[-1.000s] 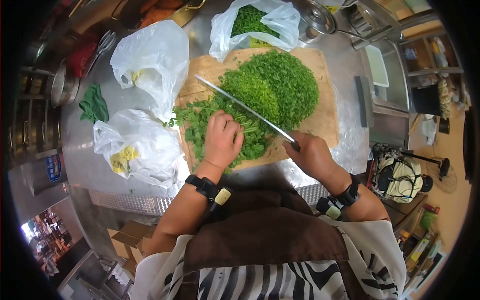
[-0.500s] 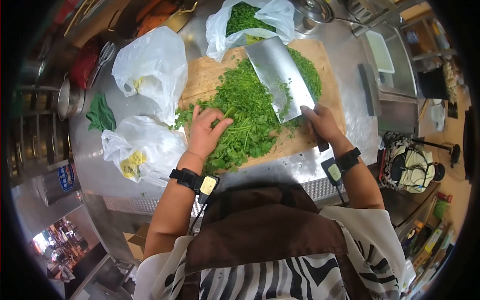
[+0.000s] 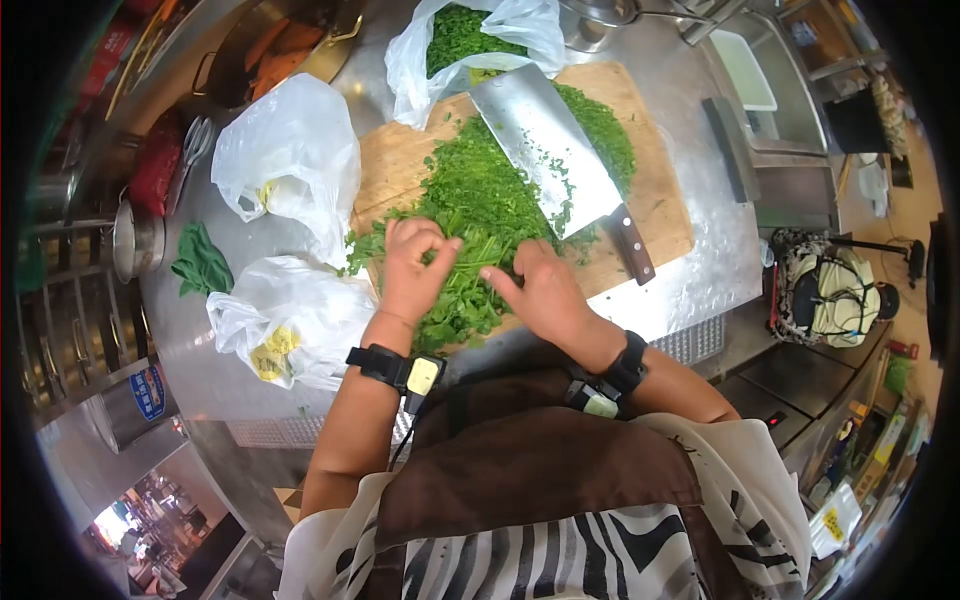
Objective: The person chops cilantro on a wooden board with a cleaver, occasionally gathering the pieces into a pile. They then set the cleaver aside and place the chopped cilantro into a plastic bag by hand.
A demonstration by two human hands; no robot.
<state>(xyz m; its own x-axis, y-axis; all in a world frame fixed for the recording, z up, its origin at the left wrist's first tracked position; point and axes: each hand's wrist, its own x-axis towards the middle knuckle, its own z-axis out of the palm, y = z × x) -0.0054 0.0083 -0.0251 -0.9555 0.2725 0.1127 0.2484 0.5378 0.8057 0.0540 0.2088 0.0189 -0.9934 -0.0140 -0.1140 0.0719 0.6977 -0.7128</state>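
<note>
My left hand (image 3: 408,268) is closed over a bunch of cilantro (image 3: 455,308), stems and leaves, at the near left of the wooden cutting board (image 3: 665,195). Close beside it, my right hand (image 3: 552,298) touches the same bunch, thumb spread from the curved fingers; its fingertips are partly hidden in the leaves. Beyond both hands lies a heap of chopped cilantro (image 3: 465,175). A cleaver (image 3: 545,145) rests flat across that heap, bits of green on its blade and its dark riveted handle toward the right. Neither hand touches it.
A plastic bag of chopped greens (image 3: 475,40) stands behind the board. Two white bags (image 3: 290,150) sit to the left, near a green cloth (image 3: 202,260). A large pot (image 3: 280,65) holds orange pieces. At right is a sink (image 3: 770,100).
My right hand has let go of the cleaver and moved left to the cilantro bunch. The cleaver now lies on the heap. My left hand stays on the bunch.
</note>
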